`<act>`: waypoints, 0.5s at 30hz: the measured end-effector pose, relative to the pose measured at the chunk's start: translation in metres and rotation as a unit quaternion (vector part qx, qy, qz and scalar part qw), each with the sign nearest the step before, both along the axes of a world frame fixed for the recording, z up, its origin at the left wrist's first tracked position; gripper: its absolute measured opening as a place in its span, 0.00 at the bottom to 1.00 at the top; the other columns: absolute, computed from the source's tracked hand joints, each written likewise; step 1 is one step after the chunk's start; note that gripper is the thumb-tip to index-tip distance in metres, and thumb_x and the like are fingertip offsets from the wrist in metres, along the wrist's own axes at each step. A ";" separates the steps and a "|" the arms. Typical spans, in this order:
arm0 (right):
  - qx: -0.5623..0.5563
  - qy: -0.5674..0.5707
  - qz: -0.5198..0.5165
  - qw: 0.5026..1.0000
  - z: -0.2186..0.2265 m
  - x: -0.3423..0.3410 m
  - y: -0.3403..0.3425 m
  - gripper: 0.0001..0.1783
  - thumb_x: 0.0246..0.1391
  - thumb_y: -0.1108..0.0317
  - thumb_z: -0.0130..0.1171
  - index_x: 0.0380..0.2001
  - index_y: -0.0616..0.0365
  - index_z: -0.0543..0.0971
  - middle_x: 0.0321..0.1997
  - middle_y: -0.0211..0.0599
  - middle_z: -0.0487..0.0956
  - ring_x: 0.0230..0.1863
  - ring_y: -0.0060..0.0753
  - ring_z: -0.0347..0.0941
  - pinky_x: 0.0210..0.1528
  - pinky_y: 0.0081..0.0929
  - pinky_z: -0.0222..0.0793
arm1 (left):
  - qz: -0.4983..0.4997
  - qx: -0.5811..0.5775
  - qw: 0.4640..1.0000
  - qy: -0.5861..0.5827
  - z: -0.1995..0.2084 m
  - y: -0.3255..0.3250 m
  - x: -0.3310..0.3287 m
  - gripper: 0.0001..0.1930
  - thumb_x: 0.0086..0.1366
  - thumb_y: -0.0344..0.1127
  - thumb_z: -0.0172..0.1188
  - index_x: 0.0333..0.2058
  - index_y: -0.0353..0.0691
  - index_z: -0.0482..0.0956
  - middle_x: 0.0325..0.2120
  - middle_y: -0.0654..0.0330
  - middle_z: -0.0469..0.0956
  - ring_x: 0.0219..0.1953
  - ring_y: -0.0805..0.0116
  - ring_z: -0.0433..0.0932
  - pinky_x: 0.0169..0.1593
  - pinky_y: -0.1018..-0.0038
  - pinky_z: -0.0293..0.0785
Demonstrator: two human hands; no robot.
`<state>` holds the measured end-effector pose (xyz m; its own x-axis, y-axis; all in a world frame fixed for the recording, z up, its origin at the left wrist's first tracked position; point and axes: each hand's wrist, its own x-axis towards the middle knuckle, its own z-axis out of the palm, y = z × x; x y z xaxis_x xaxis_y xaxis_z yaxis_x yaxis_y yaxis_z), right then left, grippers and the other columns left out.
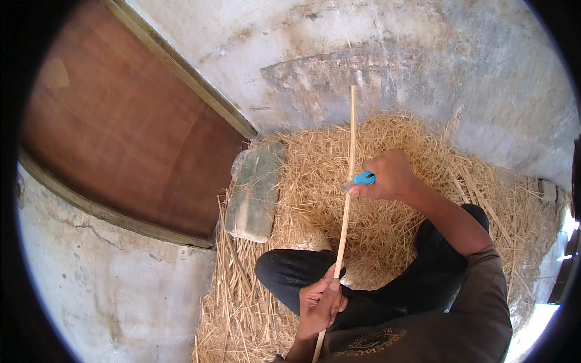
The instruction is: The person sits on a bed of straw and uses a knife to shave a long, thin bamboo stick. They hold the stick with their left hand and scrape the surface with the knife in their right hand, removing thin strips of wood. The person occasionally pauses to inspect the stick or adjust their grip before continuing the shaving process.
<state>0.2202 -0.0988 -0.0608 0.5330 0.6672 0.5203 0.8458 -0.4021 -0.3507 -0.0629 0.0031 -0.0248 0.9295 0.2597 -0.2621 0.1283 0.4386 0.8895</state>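
A long, pale bamboo strip (344, 236) runs upright through the middle of the view, slightly bent and tilted. My left hand (321, 300) is closed around its lower part, close to my lap. Higher up, my right hand (387, 175) grips a utility knife with a blue handle (364, 178). The knife's blade (347, 186) lies against the strip, and my right thumb is next to it. The strip's top end sticks up past the knife, in front of the wall.
Straw-like shavings (315, 163) cover the floor around my crossed legs (387, 296). A greenish block (257, 193) lies left of them, beside a brown door panel (139, 127). Several split strips (233, 260) lie below the block. A stained wall (411, 66) rises behind.
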 end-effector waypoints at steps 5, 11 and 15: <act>-0.003 -0.017 -0.011 1.000 -0.001 0.011 0.008 0.41 0.38 0.20 0.49 0.06 0.51 0.73 0.04 0.32 0.64 0.08 0.36 0.65 0.13 0.33 0.59 | -0.009 -0.064 0.998 -0.024 -0.001 0.006 0.005 0.19 0.71 0.30 0.45 0.59 0.33 0.64 0.10 0.70 0.56 0.11 0.83 0.52 0.20 0.81 0.55; -0.049 0.043 -0.240 0.969 -0.024 0.075 -0.004 0.40 0.47 0.24 0.45 0.15 0.53 0.78 0.07 0.26 0.66 0.09 0.27 0.64 0.13 0.30 0.59 | -0.014 0.008 0.997 0.076 0.002 -0.002 -0.011 0.20 0.70 0.34 0.48 0.57 0.33 0.66 0.08 0.69 0.56 0.07 0.82 0.51 0.17 0.80 0.54; 0.069 0.023 -0.116 0.991 -0.008 0.051 -0.014 0.38 0.49 0.26 0.44 0.17 0.51 0.79 0.07 0.21 0.65 0.10 0.24 0.62 0.13 0.28 0.59 | 0.030 0.000 0.999 0.027 -0.011 0.001 -0.016 0.19 0.70 0.34 0.47 0.57 0.33 0.66 0.08 0.69 0.56 0.07 0.82 0.52 0.19 0.80 0.56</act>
<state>0.2714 -0.1128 -0.0690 0.6892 0.4483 0.5692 0.7178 -0.5295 -0.4521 -0.0791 0.0043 -0.0362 0.8970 0.3139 -0.3113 0.1498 0.4467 0.8820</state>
